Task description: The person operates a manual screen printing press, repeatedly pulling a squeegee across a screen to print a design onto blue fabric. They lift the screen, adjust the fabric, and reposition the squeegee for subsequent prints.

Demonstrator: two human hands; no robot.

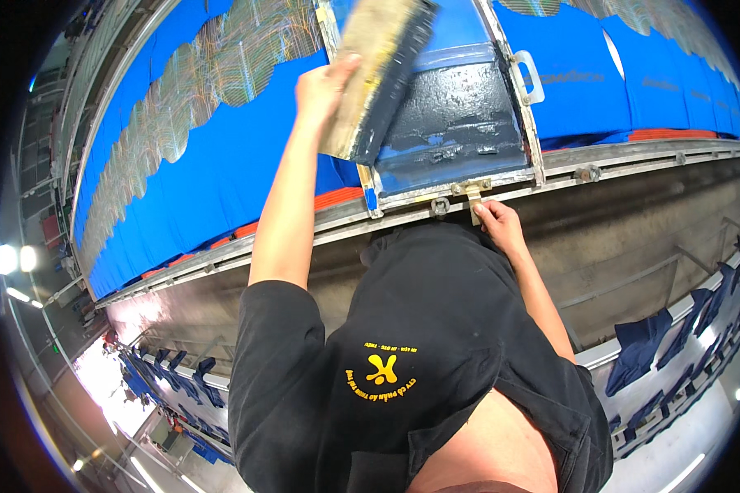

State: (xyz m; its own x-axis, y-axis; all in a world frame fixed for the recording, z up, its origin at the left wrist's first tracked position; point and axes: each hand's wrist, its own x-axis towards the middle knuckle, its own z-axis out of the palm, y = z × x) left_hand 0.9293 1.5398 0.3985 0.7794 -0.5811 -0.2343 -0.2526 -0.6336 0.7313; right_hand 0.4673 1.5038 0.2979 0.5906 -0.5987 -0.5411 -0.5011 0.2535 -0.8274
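My left hand (322,92) is closed round a wide screen-printing squeegee (368,74), a pale board with yellow stains and a dark, ink-smeared edge. The squeegee is tilted over the left side of a screen-printing frame (536,135). Wet black ink (456,107) coats the mesh within that frame, thickest toward the near end. At the frame's near edge, my right hand (501,225) pinches a small brass-coloured metal bracket (474,195) between thumb and fingers. A white handle (528,76) stands on the frame's right side.
Blue fabric pieces (222,177) with a wavy line pattern lie along the table on both sides of the frame. A metal rail (633,154) with stops runs along the near table edge. Behind me, dark garment pieces (640,349) lie on another long table.
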